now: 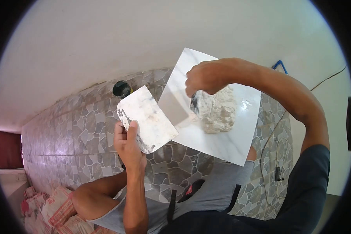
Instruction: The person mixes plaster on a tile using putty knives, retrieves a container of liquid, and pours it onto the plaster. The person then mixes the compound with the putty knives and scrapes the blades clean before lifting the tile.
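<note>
My left hand (129, 146) grips a flat rectangular board (150, 119) by its lower left edge, thumb on top. White paste coats the board, and its edge is chipped and stained grey. My right hand (206, 78) is closed over a white marble-patterned tile (222, 146). Below its fingers shows the dark, shiny blade of a putty knife (195, 103); the handle is hidden in the fist. This blade touches the left side of a thick mound of off-white putty (220, 111) on the tile.
A dark open can (121, 89) stands by the wall beyond the board. Printed sacks (57, 206) lie at the lower left. On the right, a cable (266, 146) crosses the stone-patterned floor (91, 136), and a blue object (279, 65) rests near the wall.
</note>
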Action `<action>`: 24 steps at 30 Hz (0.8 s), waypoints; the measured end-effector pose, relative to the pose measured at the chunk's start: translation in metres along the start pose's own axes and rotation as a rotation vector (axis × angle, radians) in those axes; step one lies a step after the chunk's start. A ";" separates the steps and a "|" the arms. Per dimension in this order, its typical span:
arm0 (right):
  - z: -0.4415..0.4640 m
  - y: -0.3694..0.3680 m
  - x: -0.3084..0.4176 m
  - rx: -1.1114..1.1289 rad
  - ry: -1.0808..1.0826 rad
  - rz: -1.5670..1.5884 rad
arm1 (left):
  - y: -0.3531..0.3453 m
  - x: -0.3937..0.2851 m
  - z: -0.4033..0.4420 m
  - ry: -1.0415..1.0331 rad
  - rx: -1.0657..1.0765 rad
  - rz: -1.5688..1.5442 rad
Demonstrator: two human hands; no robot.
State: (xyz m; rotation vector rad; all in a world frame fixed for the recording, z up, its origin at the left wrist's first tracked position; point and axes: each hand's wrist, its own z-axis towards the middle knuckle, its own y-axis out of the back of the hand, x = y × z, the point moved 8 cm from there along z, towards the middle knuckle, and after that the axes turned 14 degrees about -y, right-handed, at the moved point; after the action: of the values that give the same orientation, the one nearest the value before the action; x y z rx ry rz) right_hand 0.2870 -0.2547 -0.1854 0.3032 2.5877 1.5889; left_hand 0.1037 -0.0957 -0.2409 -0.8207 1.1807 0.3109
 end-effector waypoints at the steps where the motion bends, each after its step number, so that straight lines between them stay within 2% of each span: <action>1: -0.016 0.001 -0.005 -0.038 -0.032 -0.011 | -0.007 -0.001 -0.001 0.006 0.001 0.012; 5: -0.085 -0.014 -0.030 -0.291 -0.121 0.100 | -0.031 0.000 -0.004 -0.024 0.052 0.056; 8: -0.117 -0.045 -0.037 -0.408 -0.232 0.178 | -0.047 0.000 -0.003 -0.072 0.163 0.212; 12: -0.138 -0.083 -0.049 -0.364 -0.481 0.244 | -0.085 -0.018 -0.006 -0.174 0.267 0.353; 15: -0.150 -0.065 -0.045 -0.269 -0.569 0.145 | -0.104 -0.022 -0.003 -0.219 0.336 0.410; 19: -0.172 -0.038 -0.063 -0.516 -0.757 0.574 | -0.148 -0.030 -0.015 -0.413 0.414 0.618; 22: -0.177 -0.046 -0.069 -0.480 -0.945 0.801 | -0.190 -0.027 -0.029 -0.412 0.479 0.633; 24: -0.177 -0.055 -0.069 -0.538 -0.938 0.893 | -0.216 -0.022 -0.038 -0.418 0.519 0.638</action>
State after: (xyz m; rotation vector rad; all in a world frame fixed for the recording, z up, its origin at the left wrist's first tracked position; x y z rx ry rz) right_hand 0.3162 -0.4481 -0.1560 1.7706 1.2738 1.6202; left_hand 0.2011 -0.2652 -0.1391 0.0958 1.0283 0.6297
